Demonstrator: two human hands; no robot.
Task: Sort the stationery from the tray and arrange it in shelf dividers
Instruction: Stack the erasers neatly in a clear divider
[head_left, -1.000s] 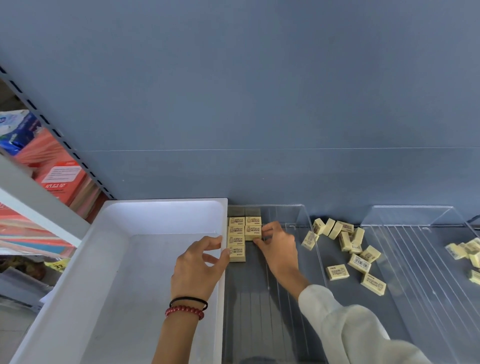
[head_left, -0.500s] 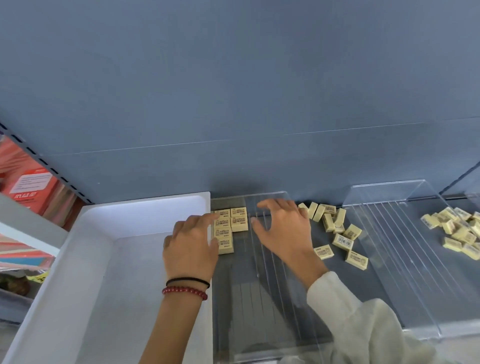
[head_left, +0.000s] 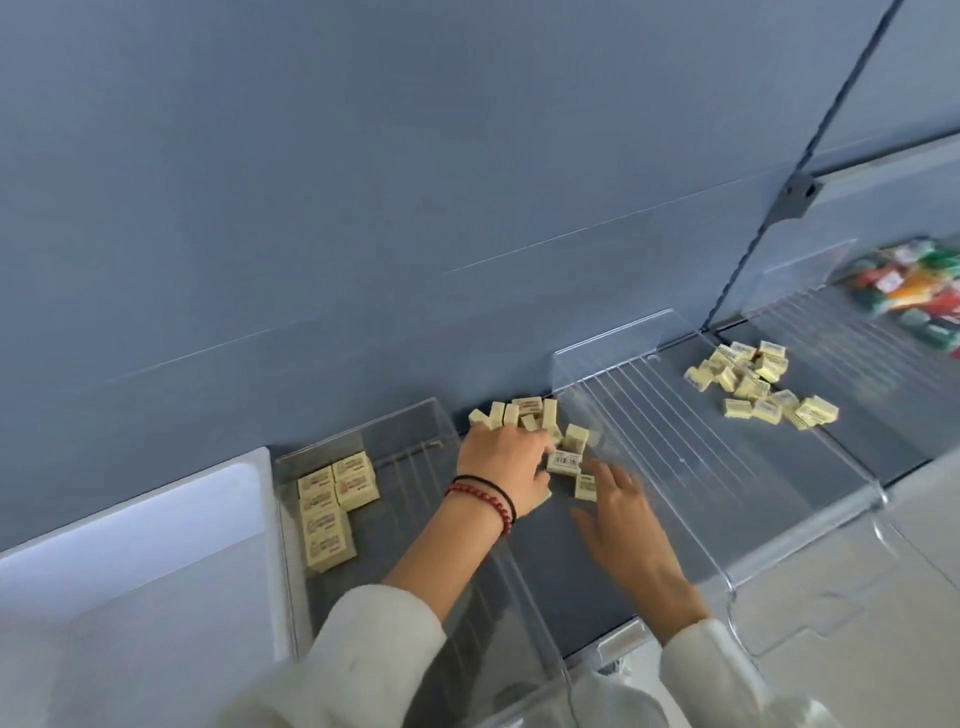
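Observation:
Several cream erasers (head_left: 332, 501) lie in neat rows at the back of the left clear divider bay (head_left: 410, 441). A loose pile of the same erasers (head_left: 530, 410) sits in the bay to its right. My left hand (head_left: 501, 465), with black and red wristbands, lies over this pile with fingers bent down, and index finger and thumb pinch a barcode-labelled eraser (head_left: 565, 461). My right hand (head_left: 621, 514) hovers just right of it, fingers spread, its tips touching another eraser (head_left: 587, 487). The white tray (head_left: 156, 545) stands at the far left and shows no items.
A clear ribbed divider panel (head_left: 675, 447) separates this bay from one holding a second loose heap of erasers (head_left: 753, 382). Blurred colourful packets (head_left: 914, 296) lie at the far right. The grey back wall (head_left: 467, 182) closes the shelf.
Both hands left the arranged rows and moved right onto the loose pile. The view swung right, bringing the second heap and the colourful packets into sight.

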